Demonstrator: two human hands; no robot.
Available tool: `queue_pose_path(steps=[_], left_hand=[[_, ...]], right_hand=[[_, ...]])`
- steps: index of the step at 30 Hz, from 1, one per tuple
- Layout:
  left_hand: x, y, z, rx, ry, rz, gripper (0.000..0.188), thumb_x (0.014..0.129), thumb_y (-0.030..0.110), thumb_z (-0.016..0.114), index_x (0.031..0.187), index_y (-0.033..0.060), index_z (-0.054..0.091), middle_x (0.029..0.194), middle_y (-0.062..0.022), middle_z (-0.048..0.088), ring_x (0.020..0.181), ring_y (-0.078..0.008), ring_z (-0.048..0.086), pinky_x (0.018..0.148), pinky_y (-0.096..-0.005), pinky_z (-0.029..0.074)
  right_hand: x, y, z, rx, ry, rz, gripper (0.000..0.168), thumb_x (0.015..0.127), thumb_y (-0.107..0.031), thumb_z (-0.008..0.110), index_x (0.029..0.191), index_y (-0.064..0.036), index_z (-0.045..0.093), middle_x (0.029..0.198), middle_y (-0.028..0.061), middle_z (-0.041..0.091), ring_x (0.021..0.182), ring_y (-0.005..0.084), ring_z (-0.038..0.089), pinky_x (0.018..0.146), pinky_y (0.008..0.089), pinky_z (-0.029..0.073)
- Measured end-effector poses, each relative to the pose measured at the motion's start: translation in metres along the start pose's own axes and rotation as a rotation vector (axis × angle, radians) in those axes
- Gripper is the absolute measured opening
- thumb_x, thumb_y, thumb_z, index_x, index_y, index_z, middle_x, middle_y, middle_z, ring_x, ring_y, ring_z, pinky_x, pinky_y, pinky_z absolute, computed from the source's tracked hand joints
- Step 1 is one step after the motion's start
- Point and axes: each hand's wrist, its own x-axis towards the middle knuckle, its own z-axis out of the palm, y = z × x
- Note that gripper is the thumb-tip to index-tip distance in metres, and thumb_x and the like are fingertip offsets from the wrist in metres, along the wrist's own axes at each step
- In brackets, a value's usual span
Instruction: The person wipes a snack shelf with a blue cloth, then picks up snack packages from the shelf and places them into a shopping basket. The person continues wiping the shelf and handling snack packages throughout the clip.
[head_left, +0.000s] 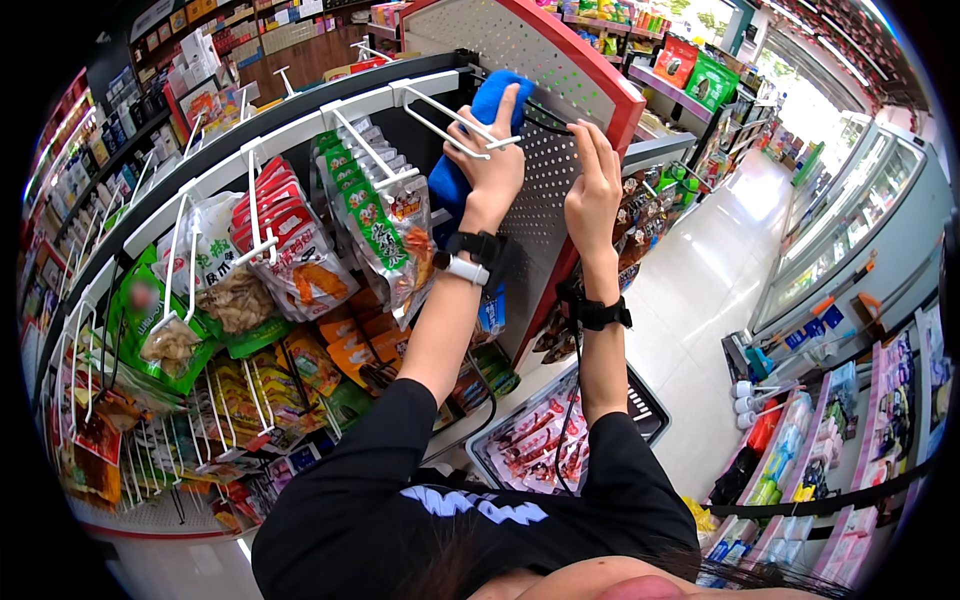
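My left hand (491, 161) presses a blue cloth (448, 184) to the inner side of a perforated metal end panel (544, 169), behind a white double-prong display hook (442, 116). The cloth bunches above and below my fingers. My right hand (592, 176) is raised beside the panel's red edge (624, 112), its fingers stretched upward and holding nothing visible. A thin black strip or cable runs close to its fingertips; contact is unclear. Left of my left hand, clear-fronted snack packs (386, 225) hang from a hook.
More hooks carry red-and-white snack packs (296, 247) and a green snack bag (161, 322). Below my arms sits a basket (480, 457) of pink packets. An aisle floor (682, 262) runs to the right, past a glass-door fridge (847, 217) and low shelves (814, 427).
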Motion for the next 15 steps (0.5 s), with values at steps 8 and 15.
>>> queue_pose_path(steps=[8,15], left_hand=[[0.032,-0.024,0.04,-0.021,-0.126,-0.282,0.08,0.075,0.001,0.053,0.139,0.0409,0.028,0.116,-0.0248,0.035,0.099,-0.0424,0.044,0.087,-0.0603,0.037],[0.025,-0.016,0.039,-0.085,-0.128,-0.367,0.081,0.075,0.002,0.051,0.141,0.0401,0.024,0.12,-0.0289,0.034,0.103,-0.044,0.043,0.088,-0.0616,0.034]], right_hand=[[-0.006,0.003,0.005,0.08,0.026,0.048,0.059,0.065,0.018,0.041,0.119,-0.004,0.055,0.123,0.0118,0.053,0.104,0.0313,0.053,0.09,0.0382,0.043],[-0.004,0.004,0.003,0.096,0.0,0.055,0.058,0.068,0.016,0.041,0.12,-0.004,0.054,0.125,0.0118,0.052,0.108,0.032,0.052,0.092,0.0387,0.042]])
